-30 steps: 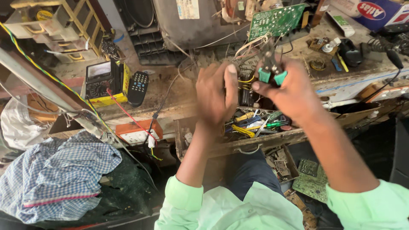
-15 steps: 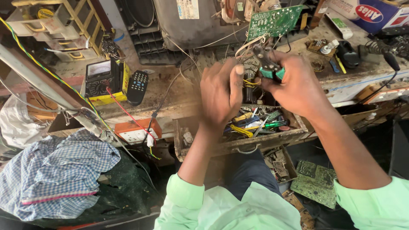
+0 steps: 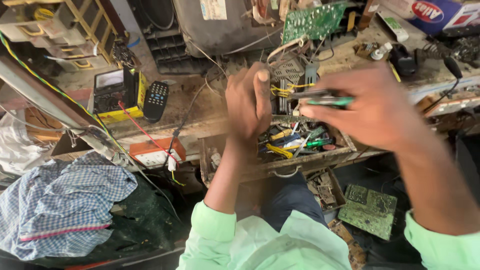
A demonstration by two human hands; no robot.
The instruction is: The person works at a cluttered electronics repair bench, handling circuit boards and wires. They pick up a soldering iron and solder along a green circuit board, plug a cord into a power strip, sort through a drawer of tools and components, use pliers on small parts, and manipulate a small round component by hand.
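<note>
Pliers: green-handled pliers sit gripped in the right hand, held level above the open tool drawer, tips pointing toward the left hand.
Left hand: raised, fingers curled loosely, thumb up; whether it holds anything cannot be told.
Right hand: blurred, closed around the handles.
Surface: cluttered surface with a multimeter and remote well to the left.

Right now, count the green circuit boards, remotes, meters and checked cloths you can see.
Green circuit boards: 2, upright board, floor board
Black remote: 1
Yellow meter: 1
Checked cloth: 1
Total: 5
</note>
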